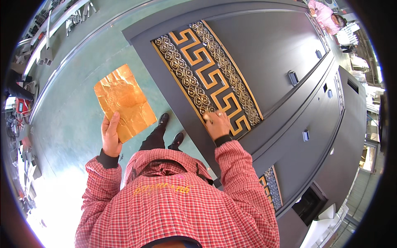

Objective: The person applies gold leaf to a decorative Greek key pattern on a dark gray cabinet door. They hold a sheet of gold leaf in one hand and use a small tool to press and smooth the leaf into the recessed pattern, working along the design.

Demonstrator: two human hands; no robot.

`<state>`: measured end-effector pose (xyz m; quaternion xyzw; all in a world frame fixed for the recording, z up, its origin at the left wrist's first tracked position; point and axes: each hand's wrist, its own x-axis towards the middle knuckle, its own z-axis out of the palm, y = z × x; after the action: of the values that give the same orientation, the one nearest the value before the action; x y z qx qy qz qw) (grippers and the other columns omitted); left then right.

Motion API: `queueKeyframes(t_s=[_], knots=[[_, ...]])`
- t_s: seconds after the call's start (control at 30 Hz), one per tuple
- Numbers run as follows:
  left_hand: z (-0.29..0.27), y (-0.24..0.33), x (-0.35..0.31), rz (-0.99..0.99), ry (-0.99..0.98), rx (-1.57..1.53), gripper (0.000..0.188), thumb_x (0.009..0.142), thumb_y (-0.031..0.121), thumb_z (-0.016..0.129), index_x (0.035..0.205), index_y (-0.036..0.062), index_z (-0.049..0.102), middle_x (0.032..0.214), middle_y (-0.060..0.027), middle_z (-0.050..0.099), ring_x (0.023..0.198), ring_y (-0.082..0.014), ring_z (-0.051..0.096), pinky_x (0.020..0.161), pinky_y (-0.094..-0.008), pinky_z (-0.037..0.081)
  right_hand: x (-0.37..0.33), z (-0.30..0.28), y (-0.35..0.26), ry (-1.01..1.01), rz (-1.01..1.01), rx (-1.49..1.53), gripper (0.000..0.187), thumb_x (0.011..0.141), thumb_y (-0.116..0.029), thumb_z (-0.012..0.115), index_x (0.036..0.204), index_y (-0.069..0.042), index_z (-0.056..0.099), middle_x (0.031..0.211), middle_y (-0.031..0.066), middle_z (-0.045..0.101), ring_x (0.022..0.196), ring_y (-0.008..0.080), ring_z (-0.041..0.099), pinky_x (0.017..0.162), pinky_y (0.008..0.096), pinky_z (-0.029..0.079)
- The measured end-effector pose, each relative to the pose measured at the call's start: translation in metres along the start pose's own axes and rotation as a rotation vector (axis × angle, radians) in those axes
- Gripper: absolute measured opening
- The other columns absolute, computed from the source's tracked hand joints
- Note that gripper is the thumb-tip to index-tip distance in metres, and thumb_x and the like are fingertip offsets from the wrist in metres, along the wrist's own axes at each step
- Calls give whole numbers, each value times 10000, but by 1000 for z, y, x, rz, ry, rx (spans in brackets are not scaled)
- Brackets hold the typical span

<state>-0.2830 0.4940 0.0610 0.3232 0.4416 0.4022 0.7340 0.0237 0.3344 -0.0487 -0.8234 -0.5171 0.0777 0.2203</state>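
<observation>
A crinkled gold foil sheet (125, 102) hangs over the floor at the left, its lower edge pinched by my left hand (111, 133). My right hand (218, 125) is curled at the near end of a raised decorative panel (206, 80) on a dark grey door (264, 45). A gold key-pattern band (211, 76) runs along the panel's middle, with a row of metallic rosettes (182, 68) on each side and gold edging. The right fingertips touch the near rosettes. Something small and pale may be between them, but I cannot make it out.
More dark door panels with latch fittings (292, 77) stretch to the right. A second ornament strip (271, 188) shows at the lower right beside a rectangular opening (309, 204). Another person in pink (324, 16) is at the far right. Metal lengths (78, 18) lie at the upper left.
</observation>
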Motion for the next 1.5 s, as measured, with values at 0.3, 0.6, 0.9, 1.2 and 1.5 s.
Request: queueKeyframes(t_s=[0.3, 0.6, 0.9, 1.2, 1.5], knots=[[12, -6, -5, -7, -39, 18, 333, 965, 179, 494, 1257, 22, 457, 1179, -90, 577, 1027, -192, 611, 832, -321, 533, -65, -46, 20, 20, 107, -25, 228, 674, -89, 682, 889, -166, 696, 829, 14, 588, 839, 234, 564, 743, 381, 432], [13, -11, -13, -23, -65, 36, 340, 963, 186, 501, 1266, 36, 462, 1196, -70, 569, 1064, -176, 584, 866, -316, 508, -72, -31, 29, -47, 41, -50, 199, 694, -93, 651, 863, -184, 702, 820, 23, 566, 867, 236, 545, 783, 375, 416], [15, -18, -18, -20, -69, 35, 341, 966, 177, 488, 1269, 24, 454, 1211, -75, 561, 1075, -174, 576, 880, -316, 498, -51, -37, 28, 123, 105, -28, 202, 702, -119, 674, 903, -130, 655, 850, 45, 594, 836, 268, 556, 778, 390, 428], [17, -18, -21, -10, -87, 33, 335, 966, 167, 485, 1264, 19, 452, 1196, -78, 569, 1052, -176, 589, 867, -316, 504, -94, -33, 42, 175, 239, -118, 81, 718, -141, 679, 798, -147, 668, 809, 21, 604, 823, 246, 563, 736, 381, 435], [40, -14, -7, -44, -176, 64, 330, 970, 168, 482, 1264, 24, 453, 1197, -87, 567, 1044, -179, 594, 863, -312, 512, -94, -22, 35, 226, 397, -166, 143, 719, -157, 684, 860, -182, 680, 824, 21, 595, 842, 251, 561, 759, 383, 432]])
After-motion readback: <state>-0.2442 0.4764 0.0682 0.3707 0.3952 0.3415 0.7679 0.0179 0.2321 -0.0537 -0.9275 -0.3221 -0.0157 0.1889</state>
